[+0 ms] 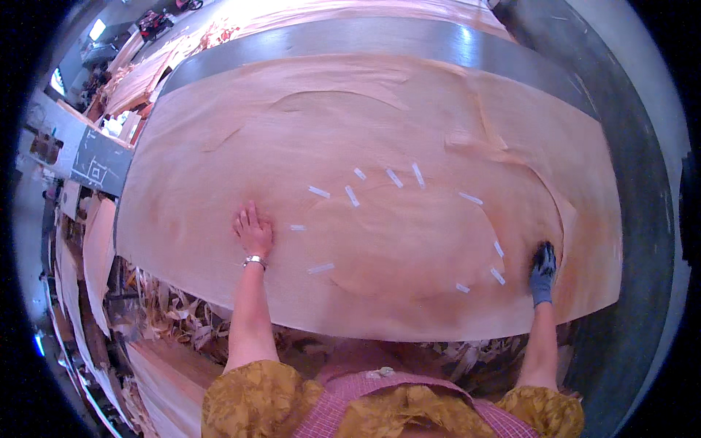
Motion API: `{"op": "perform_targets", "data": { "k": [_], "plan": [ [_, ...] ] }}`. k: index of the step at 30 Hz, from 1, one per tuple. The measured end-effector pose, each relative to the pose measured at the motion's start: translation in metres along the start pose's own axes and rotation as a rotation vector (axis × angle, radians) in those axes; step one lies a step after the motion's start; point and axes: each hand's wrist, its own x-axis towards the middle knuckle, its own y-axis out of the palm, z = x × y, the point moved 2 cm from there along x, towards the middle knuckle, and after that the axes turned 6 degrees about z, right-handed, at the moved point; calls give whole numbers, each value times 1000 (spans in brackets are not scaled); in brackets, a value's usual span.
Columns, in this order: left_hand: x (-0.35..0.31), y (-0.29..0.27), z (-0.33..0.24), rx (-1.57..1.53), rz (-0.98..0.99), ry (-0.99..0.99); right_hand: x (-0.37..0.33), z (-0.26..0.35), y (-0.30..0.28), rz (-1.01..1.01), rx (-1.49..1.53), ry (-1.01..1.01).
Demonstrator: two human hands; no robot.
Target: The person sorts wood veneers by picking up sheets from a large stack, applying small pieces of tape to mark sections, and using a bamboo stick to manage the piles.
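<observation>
A broad sheet of pale wood veneer (380,131) covers the steel workbench (628,219), a patch ringed by white tape strips (319,192). The worker's bare left hand (253,231) presses flat and open; the gloved right hand (542,271) rests fingers-down at the patch's edge. Taping appears underway; further smoothing likely demands steady pressure.

Wide veneer sheet (380,139) on bench (635,241), taped with white strips (319,192); bare left hand (253,232) flat near-left, gloved right hand (543,271) pressing near-right.
</observation>
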Motion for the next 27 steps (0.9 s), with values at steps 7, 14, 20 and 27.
{"op": "perform_targets", "data": {
  "k": [7,14,20,27],
  "plan": [
    [-116,-27,-5,-75,-6,52,-127,-48,-18,14,26,109],
    [-278,-48,-7,-58,221,53,-279,-135,-18,337,-145,266],
    [-272,-74,11,-17,192,108,-299,-114,-43,11,-130,412],
    [-51,-74,-55,-108,58,452,-169,39,-48,-213,-34,208]
  ]
}}
